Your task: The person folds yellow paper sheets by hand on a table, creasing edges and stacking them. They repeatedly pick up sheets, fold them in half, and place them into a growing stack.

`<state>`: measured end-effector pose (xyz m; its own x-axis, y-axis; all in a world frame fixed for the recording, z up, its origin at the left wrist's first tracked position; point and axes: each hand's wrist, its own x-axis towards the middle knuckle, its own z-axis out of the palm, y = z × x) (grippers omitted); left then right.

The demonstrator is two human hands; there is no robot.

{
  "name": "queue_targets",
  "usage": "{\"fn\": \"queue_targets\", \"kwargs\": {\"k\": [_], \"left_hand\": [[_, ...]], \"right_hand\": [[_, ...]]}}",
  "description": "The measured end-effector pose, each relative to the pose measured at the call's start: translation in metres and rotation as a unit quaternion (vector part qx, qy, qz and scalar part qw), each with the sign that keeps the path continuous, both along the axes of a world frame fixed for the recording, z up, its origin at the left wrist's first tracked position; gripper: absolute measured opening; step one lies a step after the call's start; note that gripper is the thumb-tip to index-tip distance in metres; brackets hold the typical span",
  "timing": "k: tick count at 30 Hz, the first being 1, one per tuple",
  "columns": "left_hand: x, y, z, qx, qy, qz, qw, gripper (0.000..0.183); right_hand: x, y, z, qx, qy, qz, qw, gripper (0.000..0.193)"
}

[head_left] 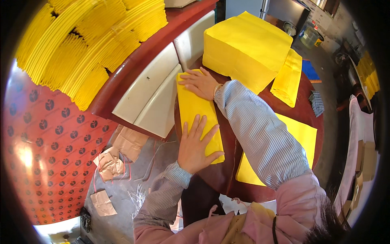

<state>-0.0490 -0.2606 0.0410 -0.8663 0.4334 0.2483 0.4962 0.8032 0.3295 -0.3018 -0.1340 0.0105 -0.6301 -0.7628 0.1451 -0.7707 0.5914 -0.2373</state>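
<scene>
Head view: left hand, fingers splayed wide, and right hand, fingers slightly parted, lie flat on a long yellow folded fabric-looking strip along the round dark-red table's left side. Uneven pressure could probably skew the fold, tbh.

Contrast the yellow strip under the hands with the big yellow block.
The yellow strip is narrow; the big yellow block is broad. The yellow strip lies low; the big yellow block stands taller. The left hand and right hand rest on the yellow strip, neither on the big yellow block. Both sit on the dark red table.
</scene>
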Motion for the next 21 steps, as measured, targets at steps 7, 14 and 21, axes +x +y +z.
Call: {"fn": "queue_targets", "kwargs": {"k": [7,14,21], "left_hand": [[0.002,0.000,0.000,-0.008,-0.003,-0.006,1.000,0.086],[0.015,0.008,0.034,-0.003,0.029,-0.003,1.000,0.087],[0.112,0.073,0.066,0.145,-0.066,-0.019,0.987,0.069]], "right_hand": [[-0.016,0.000,0.008,-0.039,-0.004,-0.095,0.995,0.047],[0.107,0.154,0.046,-0.313,-0.009,-0.132,0.941,0.016],[0.132,0.490,0.028,-0.122,0.156,-0.529,0.825,0.040]]}}
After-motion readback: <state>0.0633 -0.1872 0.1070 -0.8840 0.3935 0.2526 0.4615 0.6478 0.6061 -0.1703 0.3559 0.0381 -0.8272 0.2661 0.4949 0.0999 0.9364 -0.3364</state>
